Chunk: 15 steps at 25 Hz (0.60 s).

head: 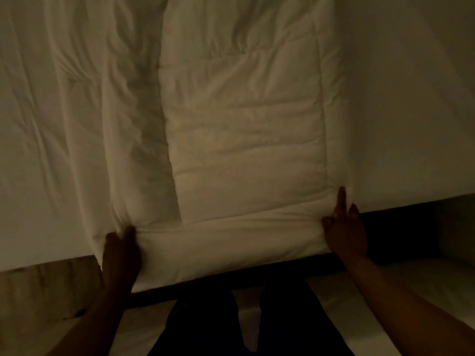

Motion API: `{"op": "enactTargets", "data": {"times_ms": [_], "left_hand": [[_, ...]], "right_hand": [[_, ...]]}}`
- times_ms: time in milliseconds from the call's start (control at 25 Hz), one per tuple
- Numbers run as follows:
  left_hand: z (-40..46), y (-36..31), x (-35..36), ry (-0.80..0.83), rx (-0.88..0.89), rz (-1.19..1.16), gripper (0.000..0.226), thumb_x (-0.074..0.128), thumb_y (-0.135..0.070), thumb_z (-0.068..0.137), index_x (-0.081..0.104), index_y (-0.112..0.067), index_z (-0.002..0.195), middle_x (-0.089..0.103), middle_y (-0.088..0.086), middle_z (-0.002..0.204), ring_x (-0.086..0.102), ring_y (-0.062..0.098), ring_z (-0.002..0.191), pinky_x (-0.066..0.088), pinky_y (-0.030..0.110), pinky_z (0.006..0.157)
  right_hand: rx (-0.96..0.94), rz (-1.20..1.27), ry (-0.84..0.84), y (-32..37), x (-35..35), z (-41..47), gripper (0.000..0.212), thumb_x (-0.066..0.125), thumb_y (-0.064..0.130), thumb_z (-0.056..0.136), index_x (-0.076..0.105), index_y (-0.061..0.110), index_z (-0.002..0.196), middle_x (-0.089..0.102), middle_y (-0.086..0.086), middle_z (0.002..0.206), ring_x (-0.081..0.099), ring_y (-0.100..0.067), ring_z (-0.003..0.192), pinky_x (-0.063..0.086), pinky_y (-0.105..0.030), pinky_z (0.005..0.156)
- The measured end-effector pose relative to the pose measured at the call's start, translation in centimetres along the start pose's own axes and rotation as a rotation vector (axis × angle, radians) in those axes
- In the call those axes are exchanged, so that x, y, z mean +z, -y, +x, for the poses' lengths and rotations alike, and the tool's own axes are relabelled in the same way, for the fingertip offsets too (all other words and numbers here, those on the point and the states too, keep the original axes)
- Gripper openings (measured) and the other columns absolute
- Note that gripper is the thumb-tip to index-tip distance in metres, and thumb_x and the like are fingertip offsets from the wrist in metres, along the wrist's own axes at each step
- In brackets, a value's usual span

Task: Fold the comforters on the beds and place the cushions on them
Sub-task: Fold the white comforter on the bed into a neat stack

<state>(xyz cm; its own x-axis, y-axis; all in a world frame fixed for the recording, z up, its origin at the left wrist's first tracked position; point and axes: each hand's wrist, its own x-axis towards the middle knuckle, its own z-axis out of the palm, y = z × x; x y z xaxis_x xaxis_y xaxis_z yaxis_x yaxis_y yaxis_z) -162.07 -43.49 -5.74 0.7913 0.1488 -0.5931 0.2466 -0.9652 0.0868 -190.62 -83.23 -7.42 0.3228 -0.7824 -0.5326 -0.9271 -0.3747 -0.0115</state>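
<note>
A white comforter (241,140) lies folded into a long strip running away from me down the bed (411,98), its near end hanging over the bed's front edge. My left hand (120,255) grips the near left corner, with the fabric bunched under its thumb. My right hand (345,232) holds the near right corner, forefinger pointing straight up along the comforter's side. A second layer of comforter (51,124) lies rumpled to the left. No cushion is in view.
The light is dim. A dark bed frame edge (282,273) runs below the mattress. My dark trouser legs (205,325) stand on a pale floor (385,291) in front of the bed.
</note>
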Motion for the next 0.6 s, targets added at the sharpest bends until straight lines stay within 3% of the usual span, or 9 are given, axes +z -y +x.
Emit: {"op": "enactTargets", "data": {"times_ms": [80,200,280,440,520,600], "left_hand": [[-1.1,-0.4,0.1,-0.193,0.146,0.132,0.047,0.040,-0.016,0.097,0.040,0.000,0.141,0.041,0.034,0.137,0.042,0.053,0.123,0.036,0.062,0.104],[-2.2,-4.7,0.0,-0.309,0.229,0.067,0.067,0.048,-0.016,0.092,0.019,-0.011,0.152,0.020,0.020,0.157,0.019,0.041,0.144,0.009,0.056,0.120],[-1.5,-9.0,-0.2,-0.308,0.425,0.148,0.069,0.041,-0.032,0.095,0.013,-0.016,0.156,0.011,0.015,0.163,0.007,0.035,0.151,0.000,0.053,0.121],[2.9,-19.2,0.7,-0.315,0.714,0.315,0.070,0.033,-0.053,0.096,0.010,-0.028,0.157,0.001,0.011,0.165,-0.003,0.035,0.152,0.000,0.060,0.120],[6.0,-22.0,0.6,-0.328,0.747,0.408,0.071,0.029,-0.061,0.094,0.008,-0.034,0.156,-0.003,0.009,0.166,-0.006,0.036,0.151,-0.004,0.063,0.118],[8.9,-21.5,-0.4,-0.322,0.659,0.427,0.073,0.021,-0.068,0.093,0.005,-0.036,0.156,-0.005,0.010,0.165,-0.010,0.035,0.151,-0.007,0.063,0.117]], "right_hand": [[-0.031,-0.006,-0.128,1.4,0.0,-0.1,0.088,0.056,0.026,0.089,-0.001,0.027,0.156,0.023,-0.028,0.153,0.036,-0.047,0.133,0.034,-0.057,0.108],[-0.109,0.098,-0.366,6.0,-0.8,-0.8,0.081,0.055,0.009,0.083,0.017,0.011,0.155,0.016,-0.021,0.159,0.016,-0.041,0.146,0.017,-0.057,0.118],[-0.293,0.130,-0.405,10.8,-2.2,-0.6,0.075,0.052,0.017,0.086,0.022,0.018,0.154,0.014,-0.014,0.162,0.010,-0.036,0.150,0.012,-0.054,0.120],[-0.690,-0.043,-0.361,20.6,-3.5,2.4,0.062,0.042,0.037,0.095,0.023,0.029,0.154,0.009,-0.010,0.164,0.001,-0.035,0.151,0.010,-0.059,0.118],[-0.777,-0.168,-0.383,22.8,-4.1,6.2,0.061,0.037,0.045,0.096,0.022,0.032,0.154,0.009,-0.009,0.164,0.001,-0.035,0.151,0.008,-0.060,0.118],[-0.697,-0.217,-0.408,21.9,-5.0,10.5,0.063,0.034,0.051,0.096,0.020,0.033,0.154,0.009,-0.008,0.164,0.004,-0.034,0.151,0.007,-0.058,0.119]]}}
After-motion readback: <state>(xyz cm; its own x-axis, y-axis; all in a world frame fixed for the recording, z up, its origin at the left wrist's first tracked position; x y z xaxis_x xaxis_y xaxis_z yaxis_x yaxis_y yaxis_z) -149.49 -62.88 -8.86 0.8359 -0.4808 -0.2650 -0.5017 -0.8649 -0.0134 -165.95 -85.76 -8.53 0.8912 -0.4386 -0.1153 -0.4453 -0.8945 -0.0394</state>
